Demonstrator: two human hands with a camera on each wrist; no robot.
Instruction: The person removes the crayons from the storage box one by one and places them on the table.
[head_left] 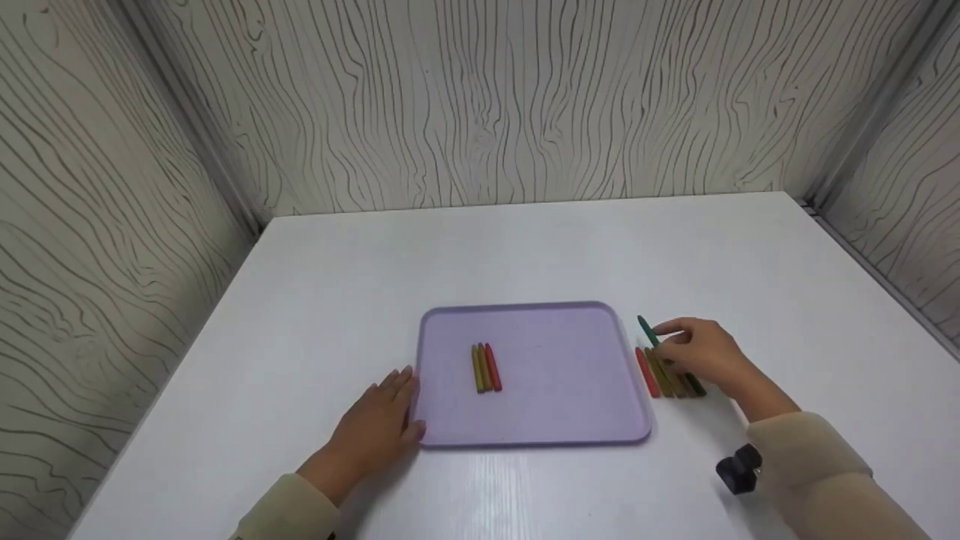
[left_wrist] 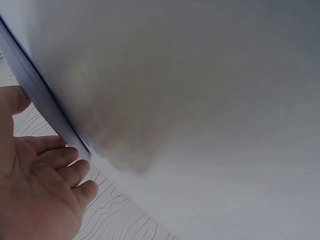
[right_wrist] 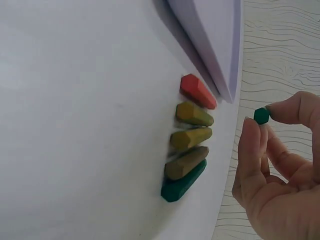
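While a green crayon (head_left: 647,330) is pinched between the thumb and fingers of the right hand (head_left: 701,349), it is held above the table (head_left: 480,255), near a row of crayons (head_left: 659,375) and to the right of the tray (head_left: 570,375). In the right wrist view it is seen end-on, apart from the row. Five crayons are laid there side by side: a red one (right_wrist: 196,91) nearest the tray, two yellowish ones (right_wrist: 192,114), a brown one (right_wrist: 186,164) and a second green one (right_wrist: 181,188). The tray, light purple, is touched at its left edge by the left hand (head_left: 379,420), whose fingers are loosely extended, its grip relaxed. Left of the tray's middle, three more crayons (head_left: 486,367) are set close together, two yellowish and one red, the red on the right. Both forearms are covered by beige sleeves (head_left: 814,454), and a black object (head_left: 736,472) is seen by the right one. The table is bordered by walls (head_left: 487,105) patterned with wavy, wood-grain lines.
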